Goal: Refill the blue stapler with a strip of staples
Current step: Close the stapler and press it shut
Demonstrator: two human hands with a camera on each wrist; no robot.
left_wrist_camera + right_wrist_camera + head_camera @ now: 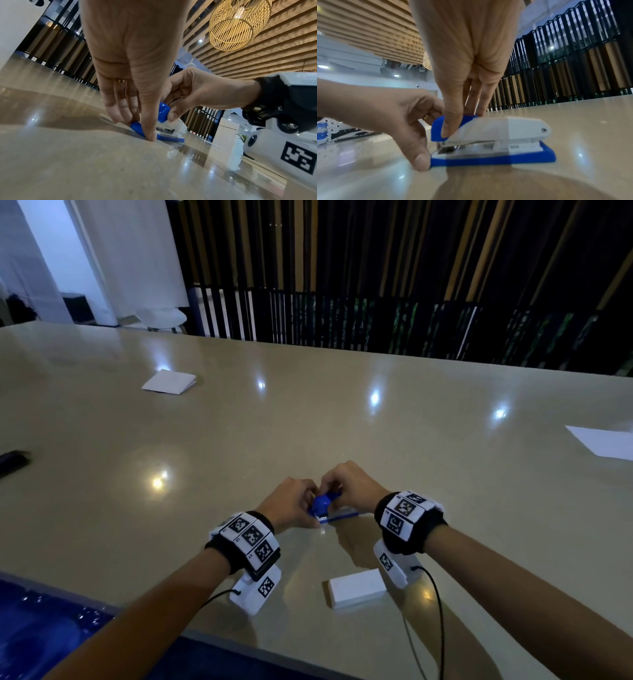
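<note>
**Both hands on the stapler, near the counter's front edge**

I have the blue stapler [491, 140] sitting flat on the counter [445, 474], toward the near edge and roughly midway along it. My left hand [291, 505] holds its base down at the front end, thumb tip against the blue base where it meets the counter. My right hand [349, 484] pinches the blue front of the top cover, thumb on one side and fingers on the other. The cover is down over the white body. A small white box [356, 588] lies closer to the near edge, just behind my wrists. Folded paper [169, 382] sits toward the far left, and a white sheet [606, 441] lies at the right edge.
</note>
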